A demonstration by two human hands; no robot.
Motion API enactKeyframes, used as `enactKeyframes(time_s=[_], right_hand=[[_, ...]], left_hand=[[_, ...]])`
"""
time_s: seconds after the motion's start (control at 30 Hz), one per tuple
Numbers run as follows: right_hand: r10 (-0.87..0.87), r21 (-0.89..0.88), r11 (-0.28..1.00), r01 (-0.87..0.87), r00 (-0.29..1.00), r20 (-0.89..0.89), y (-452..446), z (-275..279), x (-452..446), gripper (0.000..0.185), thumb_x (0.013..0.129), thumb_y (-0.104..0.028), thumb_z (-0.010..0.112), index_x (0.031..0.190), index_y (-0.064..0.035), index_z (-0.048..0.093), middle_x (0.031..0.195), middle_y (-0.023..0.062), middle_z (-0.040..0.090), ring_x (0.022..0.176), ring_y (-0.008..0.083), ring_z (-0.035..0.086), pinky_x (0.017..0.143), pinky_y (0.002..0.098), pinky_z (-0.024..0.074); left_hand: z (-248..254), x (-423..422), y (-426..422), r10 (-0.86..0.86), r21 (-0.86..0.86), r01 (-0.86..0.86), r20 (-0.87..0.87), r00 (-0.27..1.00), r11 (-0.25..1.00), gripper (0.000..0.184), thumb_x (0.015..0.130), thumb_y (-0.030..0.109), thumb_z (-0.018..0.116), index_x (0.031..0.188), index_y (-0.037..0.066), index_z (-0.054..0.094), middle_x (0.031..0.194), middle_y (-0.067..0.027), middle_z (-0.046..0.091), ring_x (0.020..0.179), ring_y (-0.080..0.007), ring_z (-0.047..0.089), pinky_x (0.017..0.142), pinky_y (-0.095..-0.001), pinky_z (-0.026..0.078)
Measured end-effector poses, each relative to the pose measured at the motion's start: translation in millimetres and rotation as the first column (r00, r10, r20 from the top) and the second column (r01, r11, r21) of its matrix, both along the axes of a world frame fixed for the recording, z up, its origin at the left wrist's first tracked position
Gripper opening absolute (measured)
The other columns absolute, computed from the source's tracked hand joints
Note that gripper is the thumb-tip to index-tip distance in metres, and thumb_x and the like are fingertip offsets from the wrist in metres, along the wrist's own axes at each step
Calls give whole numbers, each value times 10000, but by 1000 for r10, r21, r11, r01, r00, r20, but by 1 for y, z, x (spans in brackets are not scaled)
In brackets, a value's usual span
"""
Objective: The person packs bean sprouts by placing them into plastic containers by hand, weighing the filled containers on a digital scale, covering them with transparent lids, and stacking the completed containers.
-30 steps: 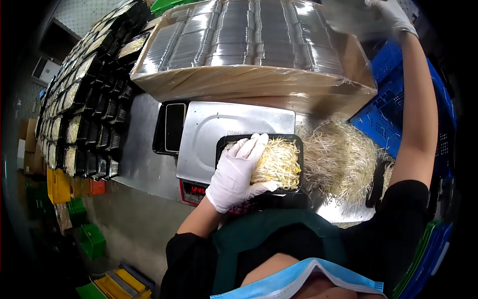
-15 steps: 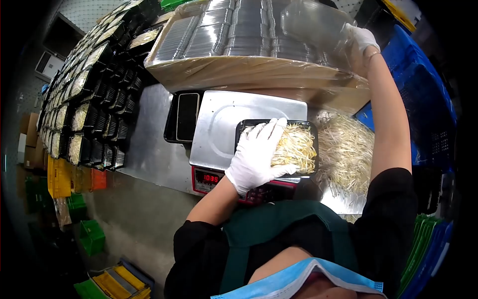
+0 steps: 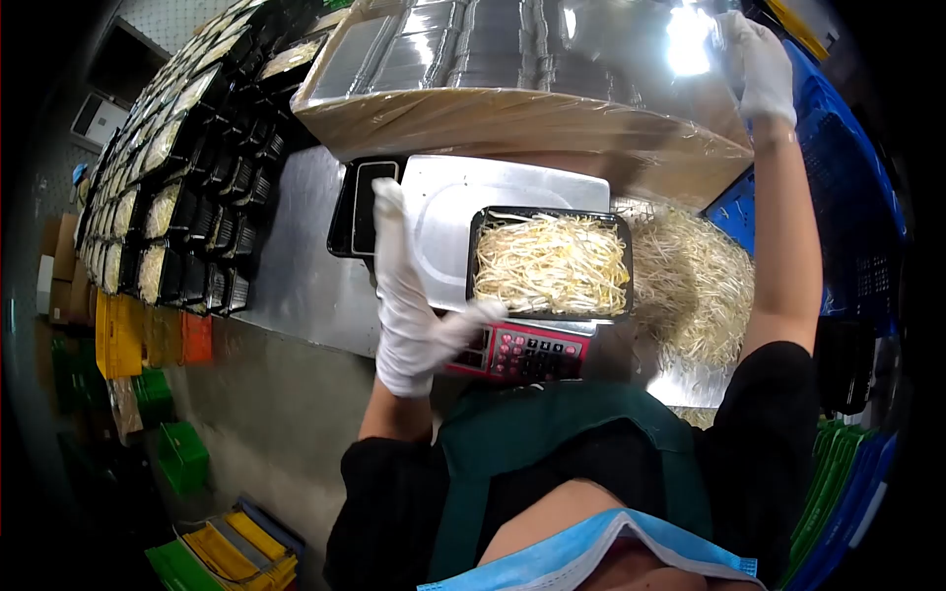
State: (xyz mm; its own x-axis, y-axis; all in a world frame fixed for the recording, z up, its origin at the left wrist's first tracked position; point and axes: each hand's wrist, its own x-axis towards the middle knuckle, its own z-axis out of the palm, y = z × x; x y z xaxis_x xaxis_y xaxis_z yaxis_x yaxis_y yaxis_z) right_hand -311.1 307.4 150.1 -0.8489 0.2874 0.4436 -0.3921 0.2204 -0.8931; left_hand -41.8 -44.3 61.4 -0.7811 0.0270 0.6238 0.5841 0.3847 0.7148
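A black tray of bean sprouts point(image 3: 552, 264) sits on the right part of the steel scale plate point(image 3: 443, 197). My left hand point(image 3: 406, 305), in a white glove, is just left of the tray, palm turned sideways, thumb apart from the fingers, holding nothing. At the upper right my gloved right hand point(image 3: 764, 74) has its fingers closed on the edge of a clear plastic lid point(image 3: 690, 44), which catches a bright glare. The lid is above the box of stacked clear lids point(image 3: 493, 49). Loose bean sprouts point(image 3: 695, 286) lie in a heap right of the tray.
Filled black trays point(image 3: 163, 212) are stacked high at the left. An empty black tray point(image 3: 363, 222) stands beside the scale. The scale's red keypad point(image 3: 537, 353) faces me. Blue crates point(image 3: 847, 197) stand at the right, and green and yellow crates are on the floor at lower left.
My left hand has come off the sprouts and moved left, opening. My right hand, with the clear lid, has shifted slightly right. The view has moved a little.
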Motion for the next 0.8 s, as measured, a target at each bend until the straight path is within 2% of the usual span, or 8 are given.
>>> enactKeyframes(time_s=[0.03, 0.13, 0.2, 0.3, 0.33, 0.43, 0.67, 0.8], right_hand=[[118, -22, 993, -118, 993, 0, -17, 0, 30, 250, 931, -267, 569, 974, -34, 650, 838, -4, 624, 697, 55, 535, 634, 210, 434], [444, -44, 896, -442, 895, 43, -62, -18, 115, 323, 912, -262, 610, 1142, -35, 599, 1021, 48, 673, 831, 75, 594, 745, 222, 473], [390, -55, 920, -388, 919, 52, -87, -18, 167, 283, 903, -195, 620, 1126, -22, 601, 1010, 26, 670, 845, 62, 598, 685, 175, 445], [421, -125, 900, -417, 907, 5, -80, -28, 200, 466, 907, -192, 615, 1315, -8, 486, 1267, 96, 574, 1060, 127, 590, 800, 235, 467], [343, -61, 938, -341, 938, 44, -77, -29, 212, 474, 934, -214, 570, 1331, 21, 461, 1306, 116, 545, 1102, 156, 571, 853, 248, 467], [72, 349, 933, 86, 907, -414, -71, -41, 220, 469, 940, -160, 537, 1358, 23, 429, 1353, 143, 497, 1238, 216, 485, 1006, 331, 400], [-132, 493, 675, 549, 747, -652, -61, -59, 241, 441, 928, -81, 538, 1337, 53, 441, 1417, 186, 401, 1288, 268, 424, 1052, 378, 359], [-47, 266, 937, 225, 838, -544, -53, -74, 241, 378, 938, -19, 485, 1301, 83, 462, 1355, 187, 479, 1259, 293, 472, 1076, 425, 378]], left_hand=[[10, -8, 9, -100, 270, 115, -69, 993, 956, 1006, 758, 191, 771, 1485, 30, 95, 1491, -190, 234, 1299, -297, 396, 1081, -400, 348], [19, -35, 17, -423, 558, 290, 124, 898, 778, 820, 849, 115, 652, 1480, 43, 134, 1397, -171, 381, 1171, -245, 514, 1002, -376, 432], [43, -25, 41, -571, 778, 186, 254, 781, 600, 592, 922, 125, 546, 1425, -3, 262, 1255, -179, 541, 1077, -259, 590, 947, -365, 479], [50, -5, 58, -534, 741, 148, 314, 785, 655, 406, 941, 156, 520, 1292, -29, 432, 1155, -210, 608, 1038, -276, 624, 879, -376, 527], [40, -5, 63, -565, 768, 181, 267, 781, 614, 365, 935, 128, 512, 1256, -37, 456, 1152, -220, 609, 1051, -270, 620, 882, -368, 524], [33, -8, 78, -539, 784, 56, 371, 756, 618, 297, 926, 99, 514, 1178, -59, 528, 1076, -192, 647, 981, -237, 648, 870, -346, 528], [27, 5, 85, -604, 866, 14, 337, 722, 501, 253, 936, 59, 490, 1157, -51, 549, 1052, -164, 654, 967, -220, 651, 854, -330, 535], [22, 8, 83, -644, 876, 63, 301, 704, 479, 253, 946, 62, 475, 1164, -43, 548, 1068, -165, 652, 984, -227, 645, 875, -337, 529]])
